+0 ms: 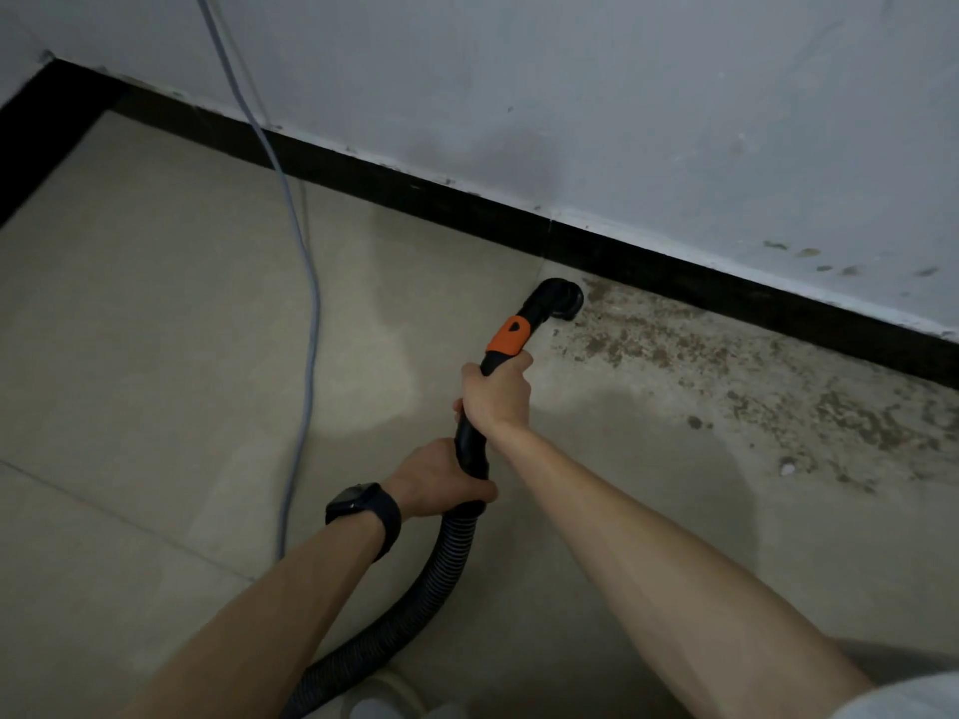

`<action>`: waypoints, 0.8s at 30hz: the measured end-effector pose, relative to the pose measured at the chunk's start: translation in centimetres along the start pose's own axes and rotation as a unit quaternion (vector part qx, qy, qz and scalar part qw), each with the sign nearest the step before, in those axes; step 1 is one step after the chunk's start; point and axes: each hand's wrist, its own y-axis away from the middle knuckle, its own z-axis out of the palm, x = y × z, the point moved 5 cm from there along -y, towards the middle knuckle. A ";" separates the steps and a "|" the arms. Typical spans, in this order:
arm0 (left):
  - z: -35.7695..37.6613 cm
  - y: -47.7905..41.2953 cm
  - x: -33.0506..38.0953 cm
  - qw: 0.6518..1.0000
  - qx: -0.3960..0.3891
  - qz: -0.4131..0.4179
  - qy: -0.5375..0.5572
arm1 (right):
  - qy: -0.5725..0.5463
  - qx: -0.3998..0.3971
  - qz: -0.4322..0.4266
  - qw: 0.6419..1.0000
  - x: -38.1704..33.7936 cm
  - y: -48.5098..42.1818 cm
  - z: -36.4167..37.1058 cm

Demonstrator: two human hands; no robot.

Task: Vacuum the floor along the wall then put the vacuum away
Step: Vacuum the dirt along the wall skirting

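Note:
A black vacuum wand with an orange collar (pixel 509 335) ends in a round black brush nozzle (pixel 559 299) that sits on the beige tile floor (pixel 155 329) close to the black skirting board (pixel 674 275). My right hand (pixel 497 390) grips the wand just below the orange collar. My left hand (pixel 438 482), with a dark watch on its wrist, grips the wand's lower end where the ribbed black hose (pixel 415 609) starts. The hose curves down and left out of view. Brown dirt (pixel 752 376) covers the floor to the right of the nozzle along the wall.
A grey cable (pixel 306 303) hangs down the white wall (pixel 622 96) and runs across the floor to my left. The room's corner lies at the far left. A pale object (pixel 386 697) shows at the bottom edge by the hose.

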 end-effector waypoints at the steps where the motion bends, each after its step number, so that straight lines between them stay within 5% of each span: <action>1: -0.2 0.2 -0.2 1.000 0.003 0.001 -0.011 | -0.015 -0.008 0.004 1.000 0.1 0.2 0.1; 24: -0.4 3.3 -5.5 0.998 0.014 -0.021 -0.061 | -0.024 -0.098 0.013 0.995 2.9 3.9 2.8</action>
